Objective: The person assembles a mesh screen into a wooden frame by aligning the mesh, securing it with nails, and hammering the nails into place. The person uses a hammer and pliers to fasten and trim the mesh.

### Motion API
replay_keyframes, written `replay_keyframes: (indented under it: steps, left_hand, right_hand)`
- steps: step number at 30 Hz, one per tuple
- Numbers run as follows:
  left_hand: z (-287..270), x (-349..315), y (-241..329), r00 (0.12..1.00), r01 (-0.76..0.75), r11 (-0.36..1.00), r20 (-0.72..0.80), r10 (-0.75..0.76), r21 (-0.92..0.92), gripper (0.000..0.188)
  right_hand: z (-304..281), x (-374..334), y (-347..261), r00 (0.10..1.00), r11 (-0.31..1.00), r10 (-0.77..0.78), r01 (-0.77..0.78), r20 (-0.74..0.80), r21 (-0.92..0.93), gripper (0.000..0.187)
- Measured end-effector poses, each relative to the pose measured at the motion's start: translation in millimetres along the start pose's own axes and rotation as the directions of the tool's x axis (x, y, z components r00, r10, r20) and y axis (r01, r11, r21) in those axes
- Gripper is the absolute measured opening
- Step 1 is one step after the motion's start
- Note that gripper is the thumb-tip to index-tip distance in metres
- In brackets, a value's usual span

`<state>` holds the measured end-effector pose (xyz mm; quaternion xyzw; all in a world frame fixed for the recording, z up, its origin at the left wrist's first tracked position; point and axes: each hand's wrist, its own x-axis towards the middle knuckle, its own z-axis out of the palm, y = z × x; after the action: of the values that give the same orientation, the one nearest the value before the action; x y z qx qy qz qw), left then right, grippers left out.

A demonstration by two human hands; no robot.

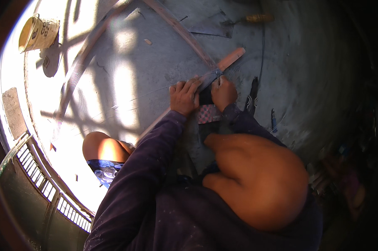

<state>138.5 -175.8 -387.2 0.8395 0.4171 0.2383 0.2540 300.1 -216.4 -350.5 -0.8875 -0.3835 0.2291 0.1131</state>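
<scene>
A wooden frame [178, 29] lies on the floor with fine mesh [113, 67] stretched across it. At its near right corner, two strips cross and a bluish cord or wire [218, 73] wraps the joint. My left hand [184, 97] rests over the near strip, fingers curled around its edge. Just to the right, my right hand [225, 91] is closed in a pinch against the cord; what sits between the fingertips is hidden. The strip's reddish end [232, 59] juts out beyond the joint. Below my hands is a dark and pink checked piece [209, 113].
A trowel [214, 26] with a wooden handle lies at the far right, near a nail [183, 19]. To my right are a black patterned strap-like piece [251, 96] and a slim blue tool [274, 120]. A bucket [46, 34] stands far left; a barred gate [38, 171] is near left.
</scene>
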Motion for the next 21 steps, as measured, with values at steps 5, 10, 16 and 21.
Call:
replay_keyframes:
  steps: [5,10,16,21]
  left_hand:
    - [-0.4,0.0,-2.2,1.0,-0.001,1.0,0.0,0.001,-0.016,0.049]
    - [-4.4,-0.7,-2.3,1.0,-0.001,0.999,0.023,0.002,-0.04,0.05]
    - [-5.2,-2.5,0.5,1.0,0.014,0.998,0.024,-0.013,-0.053,0.047]
    - [-4.4,-0.8,0.2,1.0,-0.012,0.999,-0.015,0.011,-0.044,0.048]
  right_hand:
    - [25.2,7.8,-19.0,0.971,0.948,0.236,-0.237,0.03,0.214,0.023]
    - [-13.9,0.5,3.1,0.99,0.929,-0.115,0.078,0.083,0.363,0.021]
    - [-80.2,32.1,31.8,0.7,0.686,-0.712,0.711,0.059,-0.158,0.026]
    - [-83.1,71.6,6.6,0.444,0.414,-0.844,0.896,0.3,-0.16,0.034]
